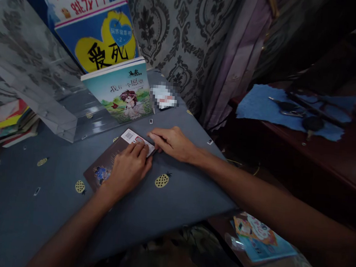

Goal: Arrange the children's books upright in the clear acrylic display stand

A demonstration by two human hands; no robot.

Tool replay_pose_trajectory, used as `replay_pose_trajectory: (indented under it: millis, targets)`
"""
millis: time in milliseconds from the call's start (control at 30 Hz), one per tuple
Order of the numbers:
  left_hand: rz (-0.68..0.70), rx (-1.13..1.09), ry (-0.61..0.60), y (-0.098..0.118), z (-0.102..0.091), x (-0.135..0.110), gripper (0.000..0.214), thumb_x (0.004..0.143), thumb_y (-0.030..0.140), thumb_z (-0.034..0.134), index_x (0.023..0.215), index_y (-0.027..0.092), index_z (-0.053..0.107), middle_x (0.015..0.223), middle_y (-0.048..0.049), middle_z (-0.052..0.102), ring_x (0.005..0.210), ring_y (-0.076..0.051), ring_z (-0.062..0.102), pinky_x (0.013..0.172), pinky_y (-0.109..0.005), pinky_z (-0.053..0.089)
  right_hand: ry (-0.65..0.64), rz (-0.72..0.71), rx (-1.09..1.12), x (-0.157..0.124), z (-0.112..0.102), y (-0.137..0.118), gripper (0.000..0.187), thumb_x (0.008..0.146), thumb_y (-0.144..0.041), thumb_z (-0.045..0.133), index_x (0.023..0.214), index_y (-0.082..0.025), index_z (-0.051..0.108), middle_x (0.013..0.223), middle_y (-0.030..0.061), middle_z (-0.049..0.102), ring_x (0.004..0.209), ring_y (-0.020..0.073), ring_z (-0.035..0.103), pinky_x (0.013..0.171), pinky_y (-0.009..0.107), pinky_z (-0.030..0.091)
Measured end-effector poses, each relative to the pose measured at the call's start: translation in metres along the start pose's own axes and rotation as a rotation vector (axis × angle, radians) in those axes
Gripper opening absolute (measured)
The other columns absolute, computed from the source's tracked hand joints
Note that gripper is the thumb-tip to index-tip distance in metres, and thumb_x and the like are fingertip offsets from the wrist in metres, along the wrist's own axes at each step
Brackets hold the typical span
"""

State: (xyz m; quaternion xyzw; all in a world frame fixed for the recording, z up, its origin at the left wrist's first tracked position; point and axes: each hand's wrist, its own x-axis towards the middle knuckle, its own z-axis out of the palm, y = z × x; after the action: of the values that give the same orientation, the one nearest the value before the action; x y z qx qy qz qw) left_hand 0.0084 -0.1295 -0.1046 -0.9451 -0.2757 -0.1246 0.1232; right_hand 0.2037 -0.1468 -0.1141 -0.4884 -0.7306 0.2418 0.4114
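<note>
Brown-covered, the book (106,156) lies on the blue-grey table (185,196), just before the clear stand (64,132). The left hand (129,162) rests over its cover, fingers loosely bent, clasping nothing. The right hand (172,143) is at the corner by the barcode label (129,136); whether its grip pinches the edge, I cannot tell. Uneven pressure could skid the book sideways; a tug there could crease the corner or peel the label.

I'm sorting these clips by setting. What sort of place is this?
Probably a room in a home: a pineapple-print cloth covers the table, a lilac curtain hangs beyond it, and picture books stand in a clear holder.
</note>
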Motion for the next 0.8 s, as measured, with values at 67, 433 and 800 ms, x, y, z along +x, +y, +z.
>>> replay_pose_trajectory:
  millis: [67,433,800]
  targets:
    - [-0.01,-0.043,-0.034,-0.005,-0.003,0.0,0.026,0.099,0.03,0.054,0.112,0.015,0.07,0.121,-0.0134,0.073,0.112,-0.028,0.068,0.086,-0.039,0.061,0.005,-0.001,-0.034,0.0,0.001,0.0,0.036,0.104,-0.034,0.041,0.077,-0.019,0.059,0.063,-0.0017,0.059,0.06,0.0119,0.051,0.064,0.025,0.036]
    - [-0.17,-0.167,-0.158,-0.059,-0.007,-0.013,0.036,0.101,0.029,0.049,0.132,0.019,0.065,0.136,-0.0107,0.066,0.122,-0.03,0.06,0.1,-0.048,0.054,0.022,0.043,-0.092,0.0,0.006,-0.001,0.051,0.106,-0.046,0.034,0.076,-0.018,0.064,0.07,0.0026,0.066,0.067,0.0151,0.059,0.067,0.027,0.039]
    - [-0.395,0.033,-0.325,-0.053,-0.023,-0.008,0.04,0.104,0.039,0.042,0.133,0.022,0.063,0.129,-0.0116,0.063,0.117,-0.033,0.056,0.081,-0.042,0.056,-0.004,-0.015,-0.205,0.034,0.021,0.013,0.04,0.108,-0.036,0.031,0.092,-0.018,0.063,0.091,0.008,0.067,0.086,0.0208,0.061,0.082,0.032,0.042]
